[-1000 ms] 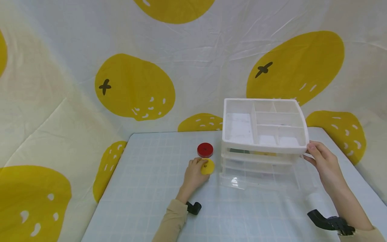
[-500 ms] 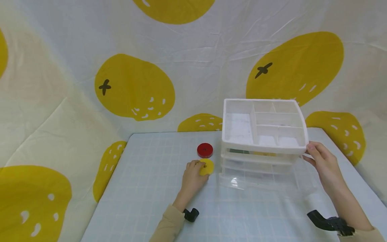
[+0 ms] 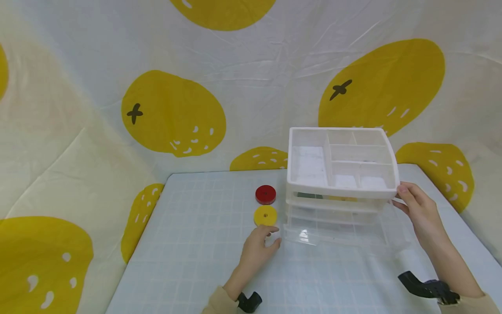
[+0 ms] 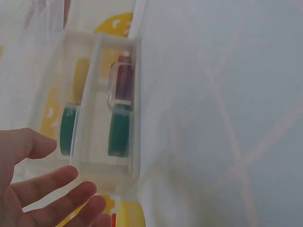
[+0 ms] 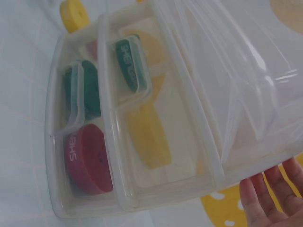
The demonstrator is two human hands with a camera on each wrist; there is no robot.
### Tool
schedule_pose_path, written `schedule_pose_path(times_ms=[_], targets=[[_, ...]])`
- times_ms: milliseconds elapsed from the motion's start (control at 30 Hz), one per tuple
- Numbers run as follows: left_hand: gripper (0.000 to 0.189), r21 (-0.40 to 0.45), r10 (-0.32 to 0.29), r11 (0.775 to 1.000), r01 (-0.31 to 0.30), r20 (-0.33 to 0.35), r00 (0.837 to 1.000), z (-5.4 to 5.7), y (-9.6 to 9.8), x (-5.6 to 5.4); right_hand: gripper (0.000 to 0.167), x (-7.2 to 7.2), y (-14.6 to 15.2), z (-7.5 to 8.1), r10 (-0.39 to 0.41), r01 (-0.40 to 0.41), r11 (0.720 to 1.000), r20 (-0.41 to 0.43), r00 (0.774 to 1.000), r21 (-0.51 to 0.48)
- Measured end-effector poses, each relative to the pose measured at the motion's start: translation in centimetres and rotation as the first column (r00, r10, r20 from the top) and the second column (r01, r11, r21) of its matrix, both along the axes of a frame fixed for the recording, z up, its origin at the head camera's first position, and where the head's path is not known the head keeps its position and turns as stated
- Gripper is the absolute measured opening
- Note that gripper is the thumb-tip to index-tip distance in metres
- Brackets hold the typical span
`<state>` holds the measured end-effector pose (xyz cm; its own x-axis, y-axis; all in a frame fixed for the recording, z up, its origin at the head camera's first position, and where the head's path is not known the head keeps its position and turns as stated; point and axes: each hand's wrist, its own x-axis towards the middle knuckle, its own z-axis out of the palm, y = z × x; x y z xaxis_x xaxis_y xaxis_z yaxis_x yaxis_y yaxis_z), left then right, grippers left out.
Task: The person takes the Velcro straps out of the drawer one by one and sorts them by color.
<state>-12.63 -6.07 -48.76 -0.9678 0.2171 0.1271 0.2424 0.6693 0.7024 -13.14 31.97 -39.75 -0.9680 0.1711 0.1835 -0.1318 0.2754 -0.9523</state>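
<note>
On the table lies a flat yellow disc (image 3: 265, 216) with a small dark centre, just in front of a similar red disc (image 3: 265, 195). Right below the yellow one is my left hand (image 3: 256, 249), thumb and fingers spread with nothing between them. A white plastic drawer organizer (image 3: 341, 192) stands to their right. My right hand (image 3: 423, 216) touches its right side near the top front corner; in the right wrist view the fingertips lie along that side. Inside the drawers are a dark red disc (image 5: 87, 161), green discs (image 5: 87, 90) and a yellow one (image 5: 149, 137).
The organizer's top has several divided compartments, with a larger one (image 3: 310, 163) at left. A clear lower drawer (image 3: 306, 236) juts out at its front. Behind the table (image 3: 188, 244) hangs a pale cloth (image 3: 255, 100) printed with yellow fruit shapes.
My left hand has let go of the yellow disc and drawn back toward me, its fingers now apart. The disc stays in front of the red one. My right hand has not moved.
</note>
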Motion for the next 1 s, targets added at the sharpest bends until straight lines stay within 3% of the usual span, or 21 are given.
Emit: schedule_pose_path(times_ms=[200,400,600,767,1000], targets=[[0.024,0.099,-0.094,0.991,0.088,0.063,0.994,0.3,1.1,1.4,0.022,0.0,0.0,0.0,0.014,-0.015,0.999,-0.015,1.000,-0.037],[0.022,0.196,-0.205,0.962,0.191,0.058,0.977,0.7,2.4,2.7,0.022,0.0,0.1,-0.1,0.018,-0.018,0.999,-0.009,1.000,-0.041],[0.023,0.290,-0.327,0.914,0.284,0.115,0.938,1.6,4.2,3.9,0.021,0.0,0.1,-0.1,0.014,-0.013,0.999,0.007,1.000,-0.053],[0.022,0.355,-0.412,0.864,0.358,0.087,0.907,2.2,5.8,4.8,0.021,0.0,0.1,-0.1,0.014,-0.014,0.998,0.007,1.000,-0.063],[0.026,0.468,-0.446,0.798,0.380,0.032,0.895,2.9,7.7,5.6,0.021,0.0,0.0,-0.1,0.025,-0.025,0.995,-0.003,1.000,-0.097]])
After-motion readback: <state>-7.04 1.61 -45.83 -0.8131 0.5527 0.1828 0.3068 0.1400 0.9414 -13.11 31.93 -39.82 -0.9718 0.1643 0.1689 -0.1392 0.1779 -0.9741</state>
